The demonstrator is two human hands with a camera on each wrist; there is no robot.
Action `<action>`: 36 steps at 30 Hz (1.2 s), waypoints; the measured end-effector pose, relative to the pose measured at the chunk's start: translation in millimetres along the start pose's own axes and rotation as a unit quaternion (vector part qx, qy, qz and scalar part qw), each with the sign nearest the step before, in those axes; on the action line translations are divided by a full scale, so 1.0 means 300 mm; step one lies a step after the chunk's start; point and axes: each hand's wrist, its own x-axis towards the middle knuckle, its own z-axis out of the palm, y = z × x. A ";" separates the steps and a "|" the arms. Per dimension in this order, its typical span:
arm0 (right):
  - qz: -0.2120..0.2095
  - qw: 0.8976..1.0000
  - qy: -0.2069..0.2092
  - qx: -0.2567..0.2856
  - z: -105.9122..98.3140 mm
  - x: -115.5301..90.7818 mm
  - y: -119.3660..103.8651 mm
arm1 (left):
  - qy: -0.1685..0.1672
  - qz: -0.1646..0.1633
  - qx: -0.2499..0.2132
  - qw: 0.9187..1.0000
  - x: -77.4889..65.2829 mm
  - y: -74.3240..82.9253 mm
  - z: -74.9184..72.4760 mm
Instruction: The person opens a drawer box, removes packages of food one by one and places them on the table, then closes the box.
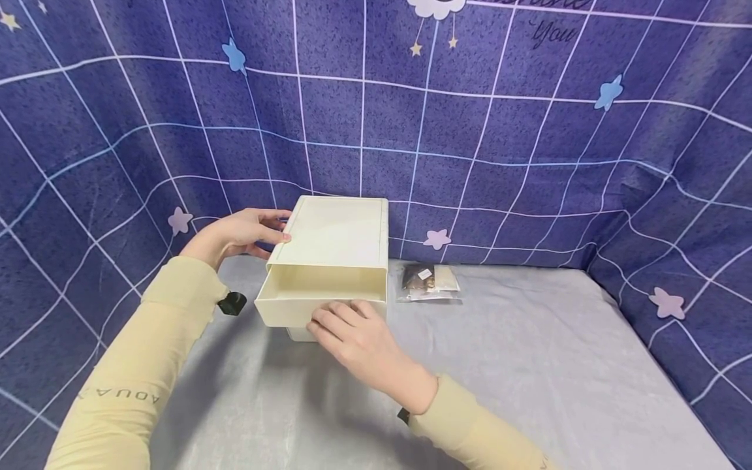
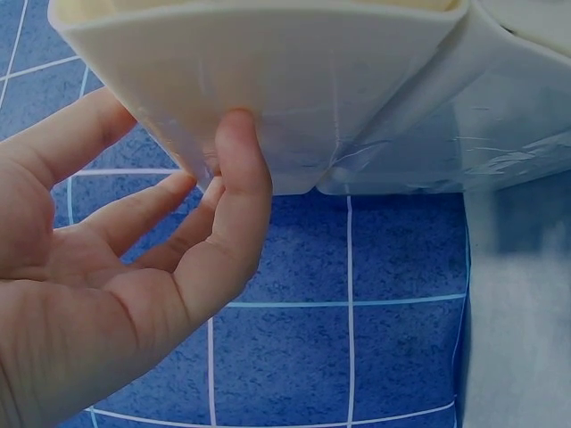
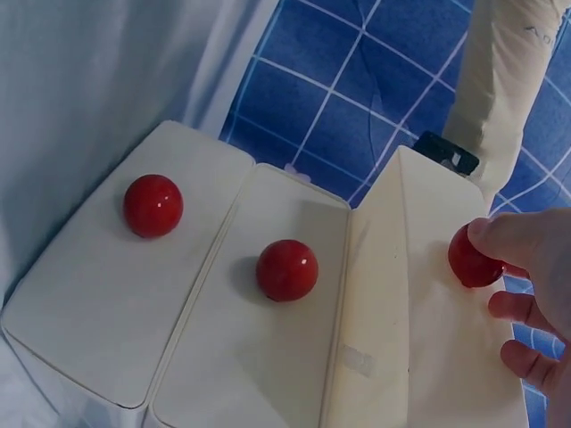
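White drawer box (image 1: 341, 228) stands on grey cloth (image 1: 529, 339); top drawer (image 1: 276, 312) pulled out. Right hand (image 1: 361, 343) pinches its red knob (image 3: 469, 267). Left hand (image 1: 243, 234), fingers spread, seems to touch box side. Packet (image 1: 431, 281) lies just beside box.

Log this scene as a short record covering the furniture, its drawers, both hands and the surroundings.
Furniture: off-white drawer cabinet
Top drawer: pulled partly out
Middle drawer: closed, red ball knob
Bottom drawer: closed, red ball knob
Left hand: touches the cabinet's left side
Right hand: grips the top drawer's red ball knob
Right of cabinet: clear packet, dark and pale contents
Surface: grey cloth
Backdrop: blue-purple grid curtain with stars
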 end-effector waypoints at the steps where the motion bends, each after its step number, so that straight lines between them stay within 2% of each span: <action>1: 0.003 1.000 -0.006 0.001 0.005 -0.002 0.000 | 0.000 0.000 0.000 1.000 0.001 0.000 0.000; 10: 0.031 0.998 -0.033 0.033 0.033 0.000 0.017 | 0.001 -0.002 -0.003 1.000 0.006 -0.008 -0.008; 21: 0.047 0.998 -0.038 0.032 0.085 0.003 0.058 | -0.004 -0.001 -0.009 1.000 0.008 -0.007 -0.005; 29: 0.053 0.996 -0.059 0.040 0.095 0.016 0.084 | -0.003 0.000 -0.005 1.000 0.007 -0.009 -0.006; 36: 0.061 0.995 -0.062 0.039 0.102 0.022 0.097 | -0.001 0.001 -0.007 1.000 0.010 -0.009 -0.003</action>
